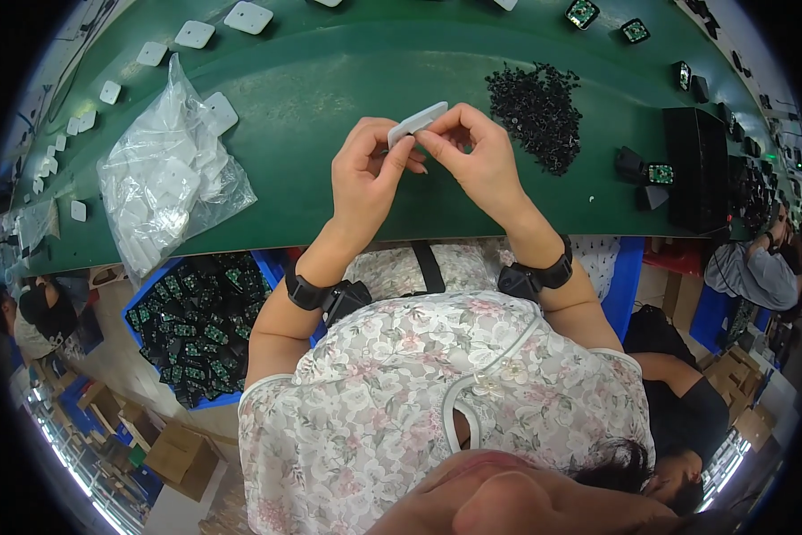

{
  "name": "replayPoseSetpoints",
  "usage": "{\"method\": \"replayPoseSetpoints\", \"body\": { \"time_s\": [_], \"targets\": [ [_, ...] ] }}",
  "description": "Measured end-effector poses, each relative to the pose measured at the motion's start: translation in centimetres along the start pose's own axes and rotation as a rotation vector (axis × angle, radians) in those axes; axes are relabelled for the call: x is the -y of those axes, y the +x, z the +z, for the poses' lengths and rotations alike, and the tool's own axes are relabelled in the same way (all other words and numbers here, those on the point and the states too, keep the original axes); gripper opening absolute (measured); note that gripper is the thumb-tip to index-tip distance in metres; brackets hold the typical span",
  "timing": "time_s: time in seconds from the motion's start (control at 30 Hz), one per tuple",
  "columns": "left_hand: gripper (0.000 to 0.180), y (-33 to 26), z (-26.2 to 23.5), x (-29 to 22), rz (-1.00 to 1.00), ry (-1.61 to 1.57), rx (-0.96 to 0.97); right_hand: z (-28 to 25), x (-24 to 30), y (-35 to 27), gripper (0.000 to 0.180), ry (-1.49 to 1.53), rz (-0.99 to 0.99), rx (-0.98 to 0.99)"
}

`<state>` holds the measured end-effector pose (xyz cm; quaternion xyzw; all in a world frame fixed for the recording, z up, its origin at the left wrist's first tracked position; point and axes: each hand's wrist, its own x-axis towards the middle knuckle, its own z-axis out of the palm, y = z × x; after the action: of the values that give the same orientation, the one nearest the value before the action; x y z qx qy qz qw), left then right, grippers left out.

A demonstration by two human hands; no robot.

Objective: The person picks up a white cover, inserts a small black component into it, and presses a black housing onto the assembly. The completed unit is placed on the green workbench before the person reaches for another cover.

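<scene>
A white square plastic cover (419,122) is held up over the green table, tilted on edge. My left hand (369,165) pinches its left end between thumb and fingers. With bent fingers, my right hand (477,156) grips the cover's right end, and its thumb and fingertip meet at the lower edge. Whether a small part sits between those fingertips is hidden. To the right of my right hand lies a pile of small black parts (537,114). Left of my left hand rests a clear plastic bag (169,178) full of white covers.
Loose white covers (194,35) line the table's far left edge. Black housings with green circuit boards (660,174) stand at the right, beside a black box (695,169). A blue bin (200,330) of circuit-board units sits below the table at left. Another person (686,401) is close on my right.
</scene>
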<state>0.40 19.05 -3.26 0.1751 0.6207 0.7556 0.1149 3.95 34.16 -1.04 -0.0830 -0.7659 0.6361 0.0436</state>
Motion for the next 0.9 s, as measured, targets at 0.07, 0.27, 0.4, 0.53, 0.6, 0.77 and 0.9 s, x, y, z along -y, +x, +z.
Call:
{"method": "replayPoseSetpoints", "body": {
  "time_s": [0.07, 0.27, 0.4, 0.53, 0.6, 0.77, 0.9],
  "targets": [
    [0.008, -0.1, 0.1, 0.0, -0.028, -0.062, -0.023, -0.1, 0.0, 0.1, 0.015, -0.019, -0.002, -0.002],
    [0.008, 0.1, 0.2, -0.1, -0.099, -0.120, 0.029, -1.2, -0.3, 0.5, 0.023, -0.265, -0.340, -0.106],
    [0.008, -0.1, -0.1, -0.1, -0.124, -0.038, 0.093, -2.3, -0.1, 1.0, 0.021, -0.096, 0.052, 0.109],
    [0.011, 0.2, -0.4, -0.2, -0.187, -0.025, 0.154, -2.6, -1.7, 1.7, 0.023, 0.111, 0.142, 0.224],
    [0.019, 0.7, -0.5, -0.4, -0.279, -0.026, 0.157, -2.8, -2.0, 2.1, 0.023, 0.066, 0.133, 0.198],
    [0.022, 2.6, -3.1, 0.5, -0.303, 0.109, -0.009, -7.0, -0.4, 7.2, 0.027, -0.306, -0.165, 0.010],
    [0.010, 4.4, -5.9, 1.2, -0.240, 0.684, -0.071, -14.8, 0.8, 14.8, 0.034, -1.209, -0.280, -0.753]
  ]
}}
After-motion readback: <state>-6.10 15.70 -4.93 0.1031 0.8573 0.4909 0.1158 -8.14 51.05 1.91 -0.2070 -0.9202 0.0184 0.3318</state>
